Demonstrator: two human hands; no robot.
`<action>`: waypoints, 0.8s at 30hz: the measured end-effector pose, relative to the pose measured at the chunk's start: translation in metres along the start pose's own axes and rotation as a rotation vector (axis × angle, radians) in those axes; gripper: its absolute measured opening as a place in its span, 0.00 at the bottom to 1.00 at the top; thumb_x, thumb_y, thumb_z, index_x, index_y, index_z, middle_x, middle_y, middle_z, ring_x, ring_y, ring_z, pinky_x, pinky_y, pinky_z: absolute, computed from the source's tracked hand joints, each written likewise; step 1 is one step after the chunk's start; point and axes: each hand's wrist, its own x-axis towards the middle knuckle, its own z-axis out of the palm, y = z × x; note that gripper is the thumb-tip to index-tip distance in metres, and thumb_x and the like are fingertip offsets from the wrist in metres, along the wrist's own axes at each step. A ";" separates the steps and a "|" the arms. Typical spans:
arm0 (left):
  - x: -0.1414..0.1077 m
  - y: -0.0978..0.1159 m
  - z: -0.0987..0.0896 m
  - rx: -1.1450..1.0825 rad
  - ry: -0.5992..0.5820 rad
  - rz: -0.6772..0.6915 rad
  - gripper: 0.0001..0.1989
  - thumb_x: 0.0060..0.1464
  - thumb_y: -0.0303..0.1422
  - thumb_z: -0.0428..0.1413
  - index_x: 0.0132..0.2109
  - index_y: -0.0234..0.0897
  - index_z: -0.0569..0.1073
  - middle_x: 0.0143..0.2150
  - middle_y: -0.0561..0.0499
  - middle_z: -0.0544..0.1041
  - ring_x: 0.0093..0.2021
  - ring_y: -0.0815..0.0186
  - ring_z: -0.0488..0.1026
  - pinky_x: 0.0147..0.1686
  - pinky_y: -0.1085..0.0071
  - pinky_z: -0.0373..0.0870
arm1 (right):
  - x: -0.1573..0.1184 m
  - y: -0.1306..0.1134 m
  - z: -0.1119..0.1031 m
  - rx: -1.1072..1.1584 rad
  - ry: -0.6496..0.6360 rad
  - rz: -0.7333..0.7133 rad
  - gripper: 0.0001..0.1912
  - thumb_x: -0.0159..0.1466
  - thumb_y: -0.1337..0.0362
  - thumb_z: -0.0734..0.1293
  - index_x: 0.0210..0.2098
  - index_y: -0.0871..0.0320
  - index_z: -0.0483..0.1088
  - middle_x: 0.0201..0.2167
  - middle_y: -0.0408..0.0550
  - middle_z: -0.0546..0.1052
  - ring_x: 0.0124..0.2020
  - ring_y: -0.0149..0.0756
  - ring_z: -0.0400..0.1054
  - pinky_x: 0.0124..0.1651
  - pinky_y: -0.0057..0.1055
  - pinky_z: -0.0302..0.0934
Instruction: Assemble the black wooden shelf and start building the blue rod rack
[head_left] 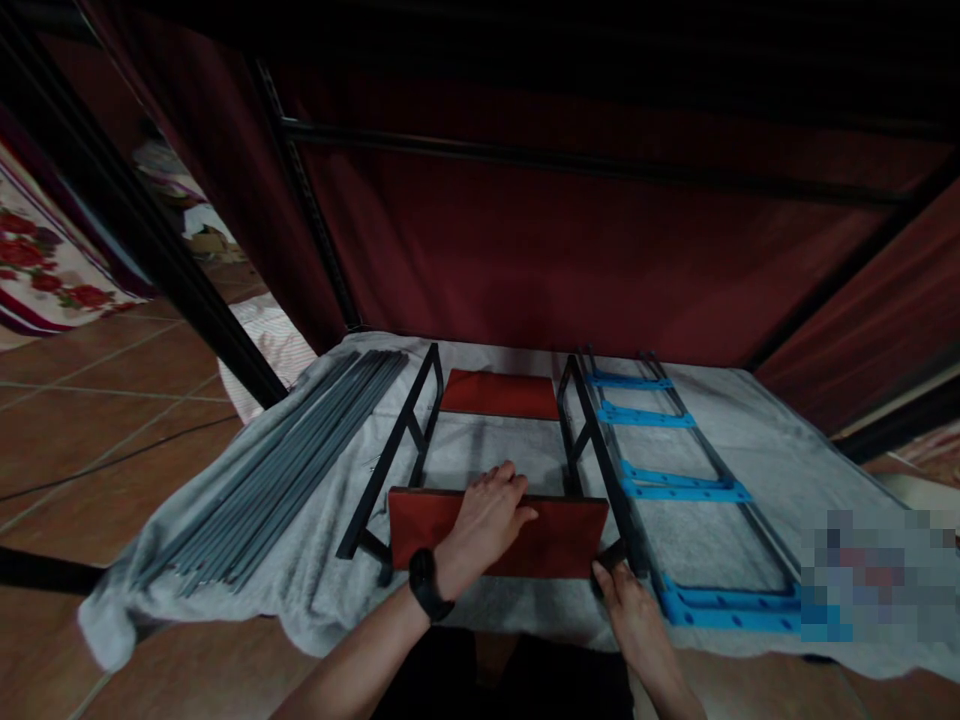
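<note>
A black metal frame (379, 475) with two reddish-brown boards lies on a grey towel-like cloth in front of me. My left hand (489, 515), with a dark watch on its wrist, lies over the near board (570, 530). Its fingers bend over the board's upper edge, and the thumb sticks out to the right. At the frame's near right corner, my right hand (631, 610) has its fingers closed against the dark metal just under the board. Its fingertips are partly hidden there. Farther back, the second board (499, 393) spans the frame's two sides.
A bundle of grey metal rods (300, 465) lies left of the frame. On the right rests a rack of grey tubes with blue plastic crosspieces (686, 490). The grey cloth (757, 410) covers the work surface. Black posts (142, 220) and a dark red curtain (525, 260) surround it.
</note>
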 end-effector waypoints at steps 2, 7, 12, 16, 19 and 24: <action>-0.014 0.009 -0.003 0.001 0.014 0.017 0.06 0.59 0.35 0.58 0.41 0.38 0.73 0.49 0.46 0.73 0.46 0.60 0.73 0.47 0.63 0.69 | 0.002 -0.002 -0.002 -0.007 -0.060 0.019 0.21 0.69 0.53 0.51 0.34 0.55 0.70 0.31 0.53 0.79 0.35 0.46 0.76 0.33 0.36 0.66; -0.037 0.019 -0.001 0.012 0.096 0.059 0.04 0.60 0.32 0.57 0.42 0.38 0.71 0.46 0.51 0.73 0.45 0.60 0.71 0.49 0.62 0.68 | 0.004 -0.008 -0.006 0.026 -0.094 0.070 0.22 0.68 0.49 0.51 0.33 0.56 0.66 0.29 0.56 0.78 0.34 0.48 0.76 0.34 0.37 0.64; -0.041 0.017 -0.002 0.026 0.106 0.084 0.03 0.61 0.31 0.57 0.41 0.38 0.70 0.44 0.51 0.73 0.44 0.60 0.71 0.48 0.61 0.67 | 0.005 -0.010 -0.010 0.056 -0.100 0.061 0.23 0.69 0.46 0.51 0.36 0.55 0.68 0.33 0.56 0.79 0.38 0.48 0.76 0.39 0.38 0.65; -0.042 0.015 0.002 0.049 0.095 0.114 0.02 0.62 0.32 0.55 0.41 0.38 0.69 0.43 0.51 0.74 0.44 0.60 0.72 0.48 0.61 0.66 | 0.004 -0.004 -0.006 0.007 -0.115 0.067 0.21 0.69 0.48 0.52 0.33 0.54 0.67 0.29 0.55 0.78 0.34 0.48 0.76 0.34 0.37 0.64; -0.044 0.017 0.007 0.071 0.097 0.116 0.02 0.63 0.31 0.53 0.42 0.38 0.69 0.43 0.50 0.74 0.44 0.59 0.72 0.49 0.60 0.65 | 0.001 0.002 0.002 0.001 -0.121 0.045 0.22 0.70 0.50 0.49 0.34 0.54 0.67 0.30 0.56 0.79 0.33 0.48 0.76 0.35 0.38 0.65; -0.042 0.024 0.009 0.062 0.071 0.157 0.05 0.63 0.29 0.51 0.46 0.39 0.68 0.45 0.50 0.75 0.46 0.59 0.72 0.51 0.59 0.64 | -0.002 0.010 0.014 -0.109 -0.044 -0.062 0.26 0.72 0.51 0.46 0.38 0.58 0.69 0.33 0.62 0.79 0.35 0.50 0.76 0.39 0.42 0.67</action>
